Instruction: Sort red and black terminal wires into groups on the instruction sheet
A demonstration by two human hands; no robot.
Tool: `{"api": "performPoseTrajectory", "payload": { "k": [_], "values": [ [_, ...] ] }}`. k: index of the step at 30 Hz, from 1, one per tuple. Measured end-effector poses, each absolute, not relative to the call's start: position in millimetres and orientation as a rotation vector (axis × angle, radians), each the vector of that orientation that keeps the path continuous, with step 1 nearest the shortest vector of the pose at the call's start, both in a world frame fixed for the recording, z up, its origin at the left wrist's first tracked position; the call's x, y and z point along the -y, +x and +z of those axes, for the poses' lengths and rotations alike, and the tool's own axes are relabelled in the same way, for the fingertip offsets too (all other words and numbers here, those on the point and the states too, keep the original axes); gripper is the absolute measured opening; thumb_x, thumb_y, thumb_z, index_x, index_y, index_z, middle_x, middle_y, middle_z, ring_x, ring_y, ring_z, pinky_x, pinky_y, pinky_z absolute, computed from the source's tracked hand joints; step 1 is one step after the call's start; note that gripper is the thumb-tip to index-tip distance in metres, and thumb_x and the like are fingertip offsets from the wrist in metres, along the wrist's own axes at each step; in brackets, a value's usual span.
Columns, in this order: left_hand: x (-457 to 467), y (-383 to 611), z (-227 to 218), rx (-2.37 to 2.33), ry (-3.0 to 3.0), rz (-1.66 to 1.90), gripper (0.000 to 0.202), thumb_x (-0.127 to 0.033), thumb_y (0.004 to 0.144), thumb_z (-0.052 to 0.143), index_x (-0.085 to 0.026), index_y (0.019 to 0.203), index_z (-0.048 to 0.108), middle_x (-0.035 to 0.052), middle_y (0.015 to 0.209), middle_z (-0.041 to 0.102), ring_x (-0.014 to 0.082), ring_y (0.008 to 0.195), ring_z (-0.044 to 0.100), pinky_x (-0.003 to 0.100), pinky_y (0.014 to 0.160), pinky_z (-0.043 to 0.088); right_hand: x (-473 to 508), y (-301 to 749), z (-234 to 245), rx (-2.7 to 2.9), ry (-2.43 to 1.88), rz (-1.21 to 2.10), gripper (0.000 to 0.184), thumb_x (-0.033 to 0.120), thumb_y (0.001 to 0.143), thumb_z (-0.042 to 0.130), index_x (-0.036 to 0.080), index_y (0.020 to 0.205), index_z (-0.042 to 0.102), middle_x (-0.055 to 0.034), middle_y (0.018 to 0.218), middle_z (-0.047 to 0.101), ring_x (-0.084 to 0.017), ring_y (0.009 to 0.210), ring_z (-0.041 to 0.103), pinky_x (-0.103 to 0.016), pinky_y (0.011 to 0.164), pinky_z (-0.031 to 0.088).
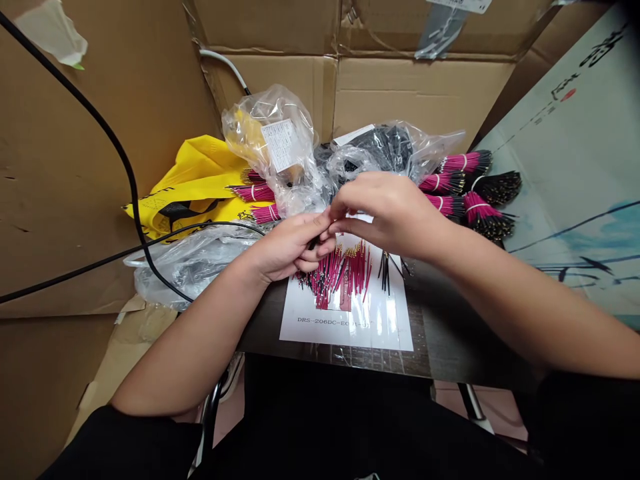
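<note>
We see many slender pink-and-black pieces [357, 270], loosely massed on a printed white sheet [300, 330], which serves as our landmark; a few black pieces [385, 273] lie apart from them, nearer the sheet's right edge. Above the sheet's far left part, the left hand [295, 247] and the right hand [373, 203] meet at the fingertips. The left fingers are curled, with something dark showing among them, too small for us to identify; the right thumb and forefinger are drawn together, and we cannot tell what, if anything, they grip. The sheet rests on a dark worktop [430, 333]. Beyond its right side we find tied bundles [453, 183] of similar pieces, and beyond its left side further tied bundles [253, 193]. Behind the sheet stand a labelled clear bag [293, 123] and a bag with dark contents [395, 143]. Farther left of it we note a yellow bag [200, 160], crumpled clear plastic [165, 273] and a black cable [110, 140]; cardboard [280, 27] rises behind, and a painted panel [575, 200] stands farther right.
</note>
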State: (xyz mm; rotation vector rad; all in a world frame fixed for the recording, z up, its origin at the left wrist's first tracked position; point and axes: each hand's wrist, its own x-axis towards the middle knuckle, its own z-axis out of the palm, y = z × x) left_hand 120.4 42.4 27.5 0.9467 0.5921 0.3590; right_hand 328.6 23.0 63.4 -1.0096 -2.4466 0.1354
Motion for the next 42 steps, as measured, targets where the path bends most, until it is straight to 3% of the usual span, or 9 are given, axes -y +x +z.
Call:
{"api": "performPoseTrajectory", "payload": {
  "k": [4, 9, 16, 20, 22, 28, 32, 38, 42],
  "values": [
    [-45, 119, 28, -0.573, 0.924, 0.449, 0.038, -0.044, 0.100, 0.057, -0.019, 0.075, 0.045, -0.0086, 0.056, 0.028, 0.0031, 0.042, 0.019, 0.011, 0.037, 0.017, -24, 341, 57, 2.288, -1.143, 0.086, 0.021, 0.037, 0.100, 0.058, 0.017, 0.109, 0.062, -0.0076, 0.100, 0.060, -0.021, 0.089, 0.056, -0.038, 0.081, 0.044],
    [-47, 119, 28, -0.586, 0.882, 0.563, 0.028, -0.037, 0.103, 0.053, -0.019, 0.083, 0.048, -0.0070, 0.060, 0.035, 0.0048, 0.042, 0.027, 0.011, 0.034, 0.021, -15, 347, 31, 2.666, -1.001, 0.220, 0.019, 0.024, 0.101, 0.053, 0.016, 0.094, 0.069, -0.0063, 0.092, 0.060, -0.017, 0.080, 0.054, -0.031, 0.069, 0.040],
    [-48, 121, 27, -0.627, 0.863, 0.625, 0.005, -0.022, 0.101, 0.054, -0.018, 0.100, 0.056, -0.0077, 0.061, 0.038, 0.0038, 0.040, 0.029, 0.011, 0.033, 0.020, -7, 332, 1, 2.987, -0.846, 0.018, 0.018, 0.020, 0.101, 0.055, 0.019, 0.107, 0.071, -0.0055, 0.093, 0.058, -0.016, 0.074, 0.049, -0.032, 0.070, 0.038],
    [-47, 121, 29, -0.637, 0.904, 0.581, 0.035, -0.017, 0.099, 0.056, -0.025, 0.133, 0.054, -0.0075, 0.066, 0.043, 0.0022, 0.038, 0.028, 0.011, 0.034, 0.016, -6, 331, -1, 3.027, -0.796, -0.118, 0.018, 0.020, 0.102, 0.051, 0.020, 0.109, 0.068, -0.0065, 0.099, 0.058, -0.017, 0.075, 0.048, -0.032, 0.069, 0.039],
    [-47, 120, 29, -0.627, 0.917, 0.554, 0.042, -0.016, 0.099, 0.055, -0.029, 0.138, 0.051, -0.0063, 0.070, 0.047, 0.0015, 0.038, 0.029, 0.011, 0.034, 0.015, -5, 331, -3, 3.027, -0.726, -0.226, 0.018, 0.018, 0.102, 0.049, 0.018, 0.107, 0.066, -0.0069, 0.099, 0.059, -0.018, 0.078, 0.049, -0.033, 0.070, 0.040],
    [-49, 120, 28, -0.654, 0.880, 0.559, 0.020, -0.016, 0.097, 0.056, -0.023, 0.116, 0.056, -0.0065, 0.071, 0.046, 0.0010, 0.037, 0.028, 0.010, 0.032, 0.016, 0, 336, -11, 2.874, -0.646, -0.413, 0.025, 0.015, 0.106, 0.040, 0.016, 0.098, 0.063, -0.0074, 0.096, 0.061, -0.019, 0.084, 0.048, -0.034, 0.073, 0.038],
    [-50, 120, 28, -0.668, 0.851, 0.588, 0.007, -0.019, 0.099, 0.056, -0.023, 0.105, 0.053, -0.0076, 0.068, 0.042, 0.0018, 0.037, 0.027, 0.009, 0.031, 0.016, 8, 344, -15, 2.763, -0.628, -0.367, 0.021, 0.015, 0.105, 0.044, 0.016, 0.101, 0.064, -0.0076, 0.098, 0.064, -0.019, 0.082, 0.048, -0.034, 0.072, 0.036],
    [-49, 119, 30, -0.658, 0.855, 0.587, 0.007, -0.016, 0.100, 0.052, -0.023, 0.103, 0.051, -0.0084, 0.066, 0.038, 0.0030, 0.038, 0.025, 0.009, 0.030, 0.016, 20, 352, -18, 2.737, -0.582, -0.367, 0.017, 0.012, 0.102, 0.049, 0.014, 0.098, 0.066, -0.0069, 0.089, 0.066, -0.018, 0.077, 0.051, -0.033, 0.069, 0.037],
    [-49, 119, 31, -0.662, 0.860, 0.577, 0.011, -0.018, 0.100, 0.052, -0.024, 0.108, 0.053, -0.0089, 0.064, 0.036, 0.0033, 0.037, 0.025, 0.009, 0.030, 0.017, 18, 353, -13, 2.828, -0.660, -0.256, 0.022, 0.013, 0.104, 0.044, 0.014, 0.105, 0.067, -0.0083, 0.096, 0.065, -0.016, 0.075, 0.052, -0.032, 0.069, 0.039]
  ]
}}
